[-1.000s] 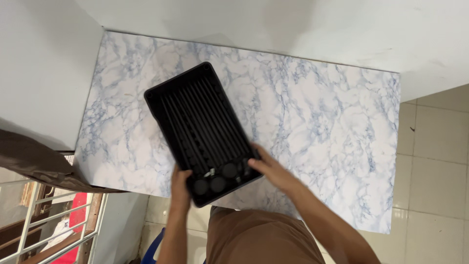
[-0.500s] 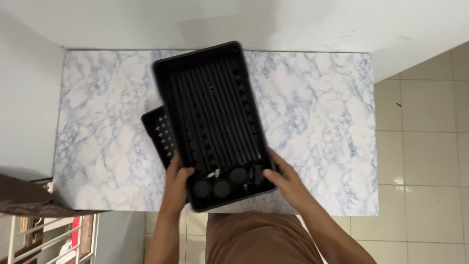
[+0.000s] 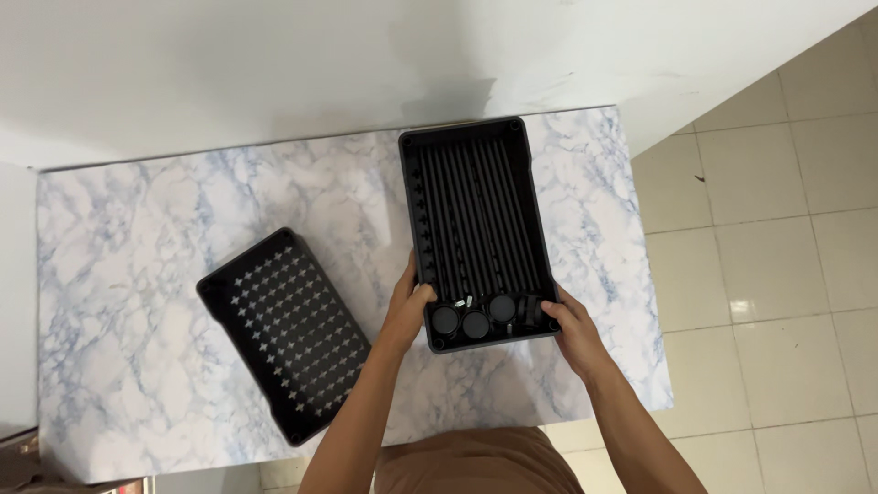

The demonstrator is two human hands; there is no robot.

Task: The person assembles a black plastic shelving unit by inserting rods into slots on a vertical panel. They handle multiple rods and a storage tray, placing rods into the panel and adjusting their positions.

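Black perforated tray (image 3: 285, 334) lies flat on the marble-patterned bench (image 3: 119, 274), just left of the ribbed black tray (image 3: 476, 229). The left hand (image 3: 409, 306) and right hand (image 3: 572, 331) each clamp a near corner of that ribbed tray. Small round black parts (image 3: 474, 320) sit loose at its near end; a tilt could likely roll them about or spill them.
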